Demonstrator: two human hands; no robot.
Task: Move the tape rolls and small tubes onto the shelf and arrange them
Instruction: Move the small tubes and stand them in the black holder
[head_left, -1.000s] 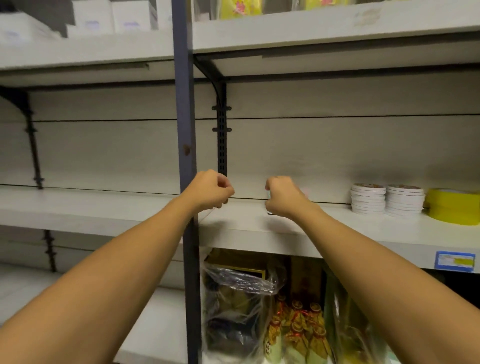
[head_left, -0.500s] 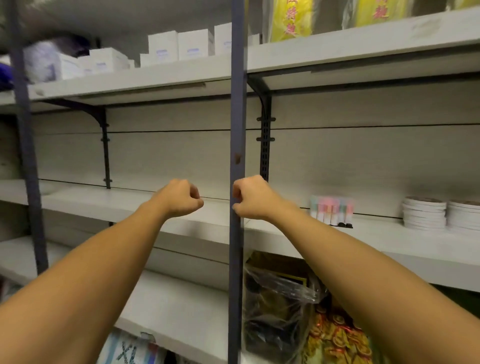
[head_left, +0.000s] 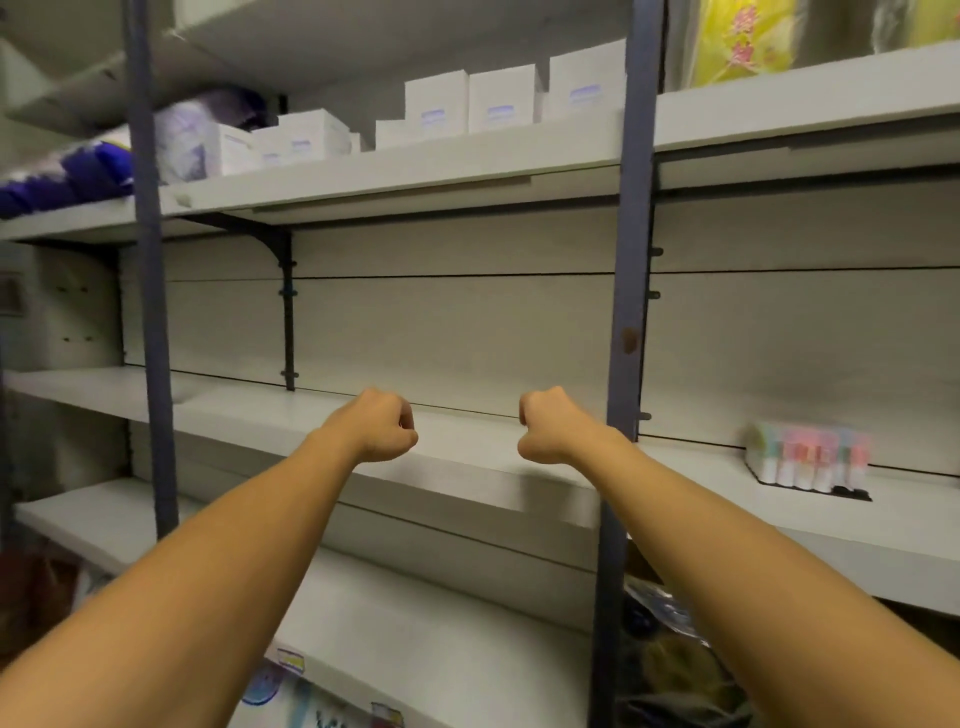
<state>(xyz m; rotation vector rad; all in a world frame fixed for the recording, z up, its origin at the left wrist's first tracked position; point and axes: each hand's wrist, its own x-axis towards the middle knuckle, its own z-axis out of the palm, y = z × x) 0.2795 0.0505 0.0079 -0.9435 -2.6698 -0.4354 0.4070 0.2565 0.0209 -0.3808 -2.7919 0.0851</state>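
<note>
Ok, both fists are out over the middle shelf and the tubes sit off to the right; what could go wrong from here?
The small tubes stand upright and packed together near the shelf front, so a sideways sweep of the right hand might topple them. The blue post stands between that hand and the tubes and could catch the forearm. No tape rolls show in this view, so reaching for them would be blind.

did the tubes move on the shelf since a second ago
No. The tubes stand at the shelf's back wall as before; the camera turned left.
</note>
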